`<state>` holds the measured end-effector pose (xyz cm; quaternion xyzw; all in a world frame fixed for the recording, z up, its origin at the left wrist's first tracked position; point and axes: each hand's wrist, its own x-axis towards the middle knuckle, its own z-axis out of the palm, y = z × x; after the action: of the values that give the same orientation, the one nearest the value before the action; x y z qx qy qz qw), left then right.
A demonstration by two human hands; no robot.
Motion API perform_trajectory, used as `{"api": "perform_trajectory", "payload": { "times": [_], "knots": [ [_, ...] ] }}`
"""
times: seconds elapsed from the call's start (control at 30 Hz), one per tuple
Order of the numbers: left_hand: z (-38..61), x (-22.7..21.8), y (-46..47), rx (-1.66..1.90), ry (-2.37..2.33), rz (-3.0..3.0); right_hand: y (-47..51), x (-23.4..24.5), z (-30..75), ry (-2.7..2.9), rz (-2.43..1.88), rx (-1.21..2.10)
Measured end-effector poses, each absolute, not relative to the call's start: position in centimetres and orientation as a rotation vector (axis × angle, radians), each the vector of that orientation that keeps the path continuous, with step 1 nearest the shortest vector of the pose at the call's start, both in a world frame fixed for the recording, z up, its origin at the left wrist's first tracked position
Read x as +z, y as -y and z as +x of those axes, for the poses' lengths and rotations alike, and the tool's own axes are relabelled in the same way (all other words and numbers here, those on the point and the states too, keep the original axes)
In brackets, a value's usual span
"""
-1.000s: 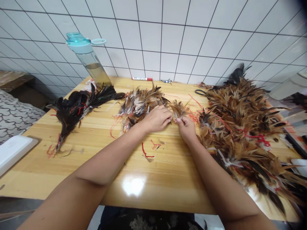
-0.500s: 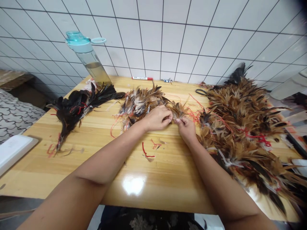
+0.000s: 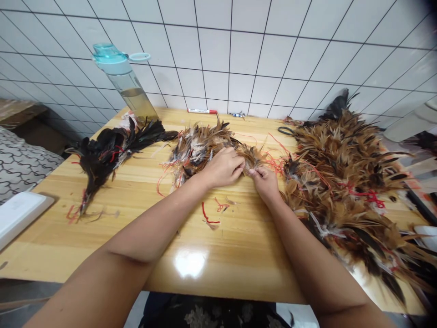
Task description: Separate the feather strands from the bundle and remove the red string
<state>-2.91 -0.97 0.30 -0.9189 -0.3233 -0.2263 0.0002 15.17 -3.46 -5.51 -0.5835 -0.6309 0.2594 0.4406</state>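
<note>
right hand (image 3: 266,183): pinching brown feather tuft (image 3: 251,154) by near end | tuft: between hands, fanning out beyond them | left hand (image 3: 224,167): curled beside it, cannot tell its hold

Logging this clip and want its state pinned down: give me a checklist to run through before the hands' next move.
1. Right hand gripping the small bunch: ok, thumb and finger appear to pinch its base.
2. Left hand holding something: cannot tell; its fingers curl beside the bunch, but the fingertips show too little.
3. Table in front free of scraps: not ok, red thread lies there.
4. Bottle away from both hands: ok, it stands at the back left.
5. Marker out of the way: ok, it lies by the wall.
</note>
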Motion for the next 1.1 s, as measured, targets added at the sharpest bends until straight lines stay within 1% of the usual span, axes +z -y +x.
{"api": "perform_trajectory", "payload": {
  "times": [0.37, 0.77, 0.93, 1.0, 1.1],
  "knots": [
    [-2.5, 0.4, 1.7, -0.666, 0.876, -2.645, 3.3, -5.6, 15.3, 1.525, -1.431, 0.72],
    [-1.8, 0.0, 2.1, -0.732, 0.807, -2.56, 3.5, -5.0, 15.3, 1.486, -1.276, 0.943],
    [-1.6, -0.2, 2.2, -0.742, 0.827, -2.579, 3.5, -5.0, 15.4, 1.504, -1.224, 0.987],
    [-1.7, -0.2, 2.2, -0.804, 0.866, -2.597, 3.5, -5.1, 15.5, 1.517, -1.215, 0.992],
    [-2.0, 0.1, 1.9, -1.036, 1.001, -2.589, 3.3, -5.2, 15.8, 1.471, -1.243, 0.993]
  ]
}}
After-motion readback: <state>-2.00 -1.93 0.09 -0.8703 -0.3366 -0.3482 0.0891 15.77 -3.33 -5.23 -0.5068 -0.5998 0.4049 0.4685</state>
